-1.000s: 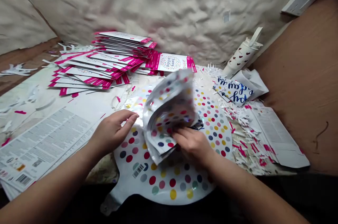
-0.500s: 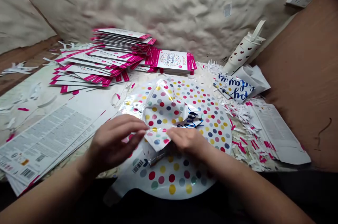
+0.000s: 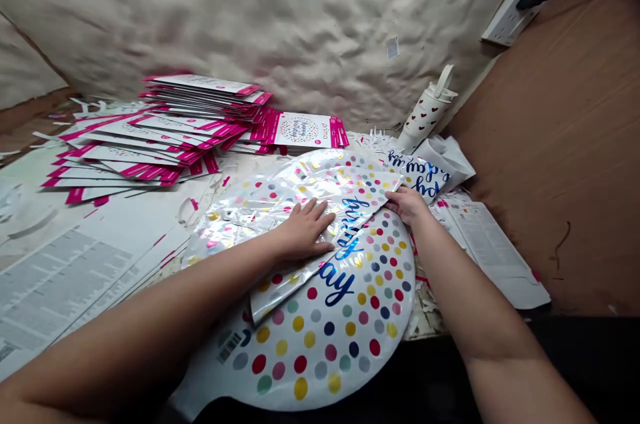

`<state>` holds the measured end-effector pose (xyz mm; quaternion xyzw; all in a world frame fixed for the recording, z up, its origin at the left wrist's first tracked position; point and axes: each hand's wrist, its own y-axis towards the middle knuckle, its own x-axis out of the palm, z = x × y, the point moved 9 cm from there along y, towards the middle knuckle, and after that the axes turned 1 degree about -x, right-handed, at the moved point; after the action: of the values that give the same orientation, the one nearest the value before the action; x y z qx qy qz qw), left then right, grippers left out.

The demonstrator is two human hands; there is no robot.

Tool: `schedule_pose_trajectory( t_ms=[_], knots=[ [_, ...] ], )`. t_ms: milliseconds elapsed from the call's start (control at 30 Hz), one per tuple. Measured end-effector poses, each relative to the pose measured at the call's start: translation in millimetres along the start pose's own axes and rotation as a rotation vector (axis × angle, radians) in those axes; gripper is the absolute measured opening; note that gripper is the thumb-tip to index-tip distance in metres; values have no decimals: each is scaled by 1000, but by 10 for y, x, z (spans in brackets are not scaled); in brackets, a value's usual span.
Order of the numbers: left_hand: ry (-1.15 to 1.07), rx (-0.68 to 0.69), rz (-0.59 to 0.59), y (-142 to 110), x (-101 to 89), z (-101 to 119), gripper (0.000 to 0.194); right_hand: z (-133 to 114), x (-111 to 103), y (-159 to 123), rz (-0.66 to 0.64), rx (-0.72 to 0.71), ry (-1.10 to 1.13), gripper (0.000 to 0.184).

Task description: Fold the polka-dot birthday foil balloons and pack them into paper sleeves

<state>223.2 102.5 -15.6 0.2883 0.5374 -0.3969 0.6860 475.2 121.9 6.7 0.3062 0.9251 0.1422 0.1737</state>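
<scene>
Head view: a foil balloon [image 3: 270, 201] lies across a polka-dot balloon [image 3: 320, 344] near the table's [image 3: 30, 174] front edge. It looks light, slippery and easily creased, so its rim seems the best hold. The left hand [image 3: 305, 231] presses flat, fingers spread; the right hand [image 3: 407, 204] half-curls, apparently pinching the far edge.

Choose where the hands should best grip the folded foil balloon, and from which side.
Take the straight folded edge of the upper foil layer near its far right corner, from the right, where the right hand rests. That crease lies flat on the dotted layer below, a clean line to pinch; the crinkled foil beside the left hand looks loose.
</scene>
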Motion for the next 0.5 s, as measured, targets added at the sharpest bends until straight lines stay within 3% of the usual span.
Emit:
schedule_pose_trajectory(
  t_ms=[100, 167, 233, 333, 400, 433, 500],
  knots=[
    [-37, 98, 26, 11, -14, 251, 44, 275, 85, 32, -60, 225, 30, 31],
    [-59, 154, 21, 42, 52, 407, 46, 331, 127, 58, -59, 322, 50, 31],
    [-59, 174, -10, 75, 166, 482, 58, 253, 140, 78, -41, 361, 65, 25],
    [-54, 195, -5, 111, 245, 513, 71, -126, 130, -61, -4, 332, 89, 21],
    [-68, 201, 62, 116, 177, 515, 70, -570, 210, -337, -56, 175, 83, 20],
    [-89, 183, 109, 102, 114, 497, 64, -913, 324, -541, -153, -49, 44, 22],
    [-143, 112, 187, 10, -19, 426, 45, -1480, 702, -1198, -489, -520, -101, 29]
  ],
)
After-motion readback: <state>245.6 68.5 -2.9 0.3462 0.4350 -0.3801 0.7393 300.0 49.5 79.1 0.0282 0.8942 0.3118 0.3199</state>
